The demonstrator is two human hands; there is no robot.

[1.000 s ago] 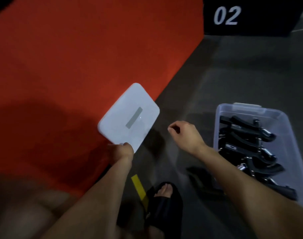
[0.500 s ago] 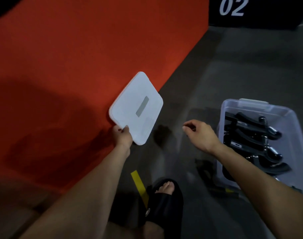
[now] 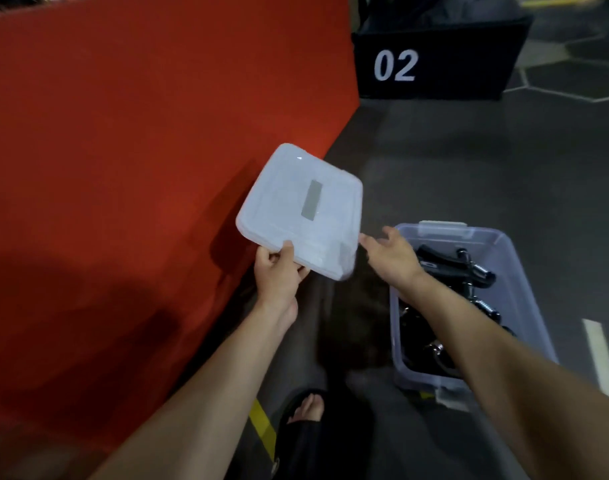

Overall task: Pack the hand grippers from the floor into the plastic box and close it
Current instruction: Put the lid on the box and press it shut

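Lifted lid (image 3: pixel 298 211) nears box (image 3: pixel 504 244); crate (image 3: pixel 434 57) reads "02".

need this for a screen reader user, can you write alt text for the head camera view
A person's left hand holds a translucent white lid by its near edge, while the open right hand reaches toward it. To the right, an open plastic box on the grey floor holds black hand grippers; a red mat lies left.

A gym is suggested by a red mat (image 3: pixel 123 168), grey floor (image 3: pixel 469 161) and a numbered black box (image 3: pixel 434 60).
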